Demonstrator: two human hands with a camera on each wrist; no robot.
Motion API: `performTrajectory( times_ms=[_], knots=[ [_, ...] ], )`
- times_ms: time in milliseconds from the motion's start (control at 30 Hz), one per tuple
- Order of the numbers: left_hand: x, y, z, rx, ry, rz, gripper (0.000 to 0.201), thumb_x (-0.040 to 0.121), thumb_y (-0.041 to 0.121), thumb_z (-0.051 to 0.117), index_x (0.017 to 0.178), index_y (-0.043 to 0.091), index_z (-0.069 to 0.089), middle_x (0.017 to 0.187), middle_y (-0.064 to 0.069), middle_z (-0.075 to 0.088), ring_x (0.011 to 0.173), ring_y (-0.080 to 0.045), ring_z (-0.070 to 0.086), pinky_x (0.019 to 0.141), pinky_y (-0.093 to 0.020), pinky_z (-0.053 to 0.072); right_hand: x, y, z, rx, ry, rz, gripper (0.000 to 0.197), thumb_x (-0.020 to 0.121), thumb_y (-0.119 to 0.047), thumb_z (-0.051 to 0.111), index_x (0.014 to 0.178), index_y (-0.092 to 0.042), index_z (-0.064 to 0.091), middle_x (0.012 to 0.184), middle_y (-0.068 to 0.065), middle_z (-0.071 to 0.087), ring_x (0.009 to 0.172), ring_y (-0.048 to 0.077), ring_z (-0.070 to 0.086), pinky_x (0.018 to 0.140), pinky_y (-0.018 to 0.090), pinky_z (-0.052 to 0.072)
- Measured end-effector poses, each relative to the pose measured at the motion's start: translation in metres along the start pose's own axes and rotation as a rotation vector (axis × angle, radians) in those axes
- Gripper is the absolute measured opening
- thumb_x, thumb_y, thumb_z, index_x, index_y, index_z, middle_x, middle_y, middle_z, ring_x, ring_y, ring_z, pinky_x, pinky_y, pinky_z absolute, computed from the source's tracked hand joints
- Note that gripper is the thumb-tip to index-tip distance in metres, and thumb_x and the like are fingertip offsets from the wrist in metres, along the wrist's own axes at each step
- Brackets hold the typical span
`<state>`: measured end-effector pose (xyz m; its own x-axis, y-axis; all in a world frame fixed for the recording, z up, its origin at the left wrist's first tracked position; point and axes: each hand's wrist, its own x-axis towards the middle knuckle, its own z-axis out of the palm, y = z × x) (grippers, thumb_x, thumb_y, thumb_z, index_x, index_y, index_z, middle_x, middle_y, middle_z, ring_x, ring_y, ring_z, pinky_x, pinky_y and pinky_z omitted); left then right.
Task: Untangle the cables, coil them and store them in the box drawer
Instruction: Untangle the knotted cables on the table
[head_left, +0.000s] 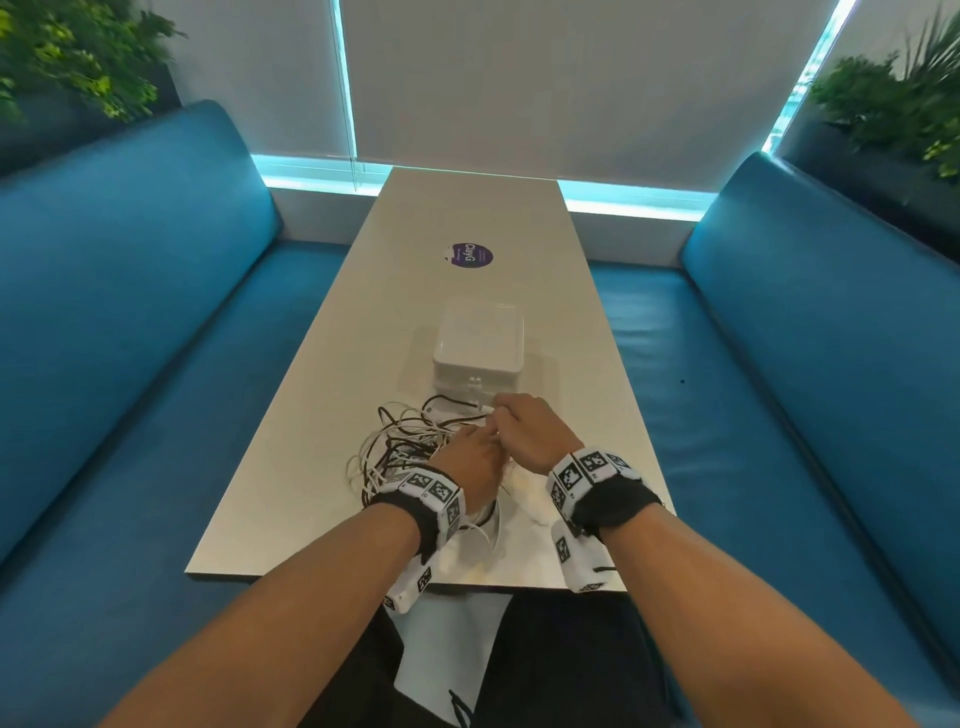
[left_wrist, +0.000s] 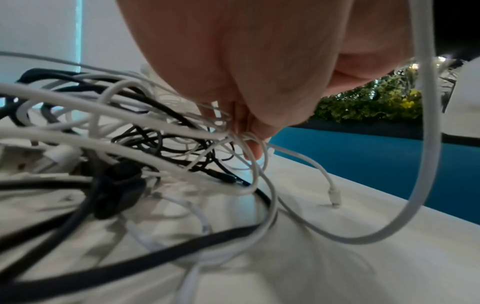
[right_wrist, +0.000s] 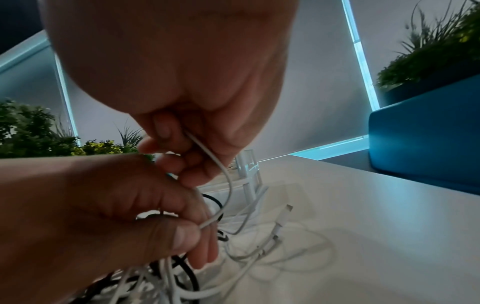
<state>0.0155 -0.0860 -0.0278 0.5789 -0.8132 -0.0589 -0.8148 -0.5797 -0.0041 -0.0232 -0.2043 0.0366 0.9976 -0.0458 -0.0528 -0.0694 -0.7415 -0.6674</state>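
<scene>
Tangle of white and black cables (head_left: 410, 441) sits on the white tabletop (head_left: 467, 218), near edge, just in front of the white box drawer (head_left: 479, 348). The box drawer stands mid-tabletop with its small knobs facing the person; whether the drawer is open is hard to tell from the head view.

Both hands are together over the right side of the heap. Left hand (head_left: 470, 460): grip narrow, fingertips (left_wrist: 253, 148) pinched on several thin white strands, seen clearly in the left wrist view, where white loops fan out from the pinch. Right hand (head_left: 530, 428): grip also narrow, thumb and fingers (right_wrist: 166, 127) pinching one thin white cable (right_wrist: 221, 174) that curves down to the left hand's pinch. The two hands touch or nearly touch.

A thicker white cable (left_wrist: 426, 144) hangs in a big loop on the right of the left wrist view, sagging to the tabletop. A white plug end (left_wrist: 333, 195) stands tip-down on the tabletop just beside the heap. A black connector block (left_wrist: 116, 185) lies within the tangle, with black flat cable running across the front. Another white connector (right_wrist: 288, 208) lies on the tabletop in the right wrist view.

Purple round sticker (head_left: 470, 254) beyond the box. Blue benches (head_left: 130, 312) on both sides, plants (head_left: 78, 57) behind them.
</scene>
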Motion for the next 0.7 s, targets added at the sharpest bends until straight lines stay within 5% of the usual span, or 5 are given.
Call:
performTrajectory(
  times_ms=[133,300,467,600,700],
  knots=[
    [-0.004,-0.009,-0.001,-0.084,0.017,-0.035,0.023,0.101,0.024,0.039,0.107,0.014,0.058,0.113,-0.008,0.065,0.110,-0.027,0.054,0.102,-0.040,0.034,0.000,0.007,0.002,-0.098,-0.032,0.005,0.026,0.096,-0.018,0.037,0.079,-0.008,0.053,0.081,0.012,0.062,0.075,0.028,0.056,0.066,0.036,0.041],
    [-0.009,-0.014,-0.005,-0.203,0.062,-0.079,0.021,0.094,0.035,0.041,0.080,0.024,0.054,0.091,0.003,0.065,0.094,-0.019,0.047,0.103,-0.040,0.028,-0.002,0.021,0.004,-0.436,-0.086,-0.024,0.019,0.098,-0.024,0.037,0.093,-0.010,0.049,0.081,0.013,0.057,0.069,0.032,0.053,0.061,0.034,0.039],
    [-0.016,-0.022,-0.001,-0.138,0.053,-0.092,0.026,0.096,0.033,0.040,0.103,0.024,0.064,0.104,0.004,0.065,0.109,-0.019,0.049,0.109,-0.043,0.025,-0.006,0.043,-0.010,-0.600,-0.028,0.028,0.022,0.099,-0.025,0.039,0.102,-0.008,0.053,0.092,0.018,0.063,0.080,0.037,0.062,0.067,0.039,0.050],
    [-0.009,-0.018,-0.003,-0.119,0.052,-0.116,0.029,0.103,0.029,0.032,0.103,0.020,0.059,0.106,0.000,0.064,0.111,-0.023,0.049,0.107,-0.044,0.026,-0.003,0.039,0.001,-0.404,-0.075,0.021,0.022,0.097,-0.030,0.040,0.088,-0.013,0.051,0.087,0.014,0.064,0.075,0.031,0.058,0.066,0.038,0.047],
    [-0.007,-0.016,-0.002,-0.162,0.081,-0.141,0.024,0.103,0.024,0.032,0.104,0.019,0.055,0.107,-0.003,0.062,0.111,-0.024,0.049,0.105,-0.044,0.029,-0.001,0.036,0.010,-0.300,-0.103,0.001,0.021,0.096,-0.030,0.045,0.092,-0.013,0.056,0.090,0.012,0.066,0.082,0.031,0.060,0.071,0.039,0.047]
  ],
)
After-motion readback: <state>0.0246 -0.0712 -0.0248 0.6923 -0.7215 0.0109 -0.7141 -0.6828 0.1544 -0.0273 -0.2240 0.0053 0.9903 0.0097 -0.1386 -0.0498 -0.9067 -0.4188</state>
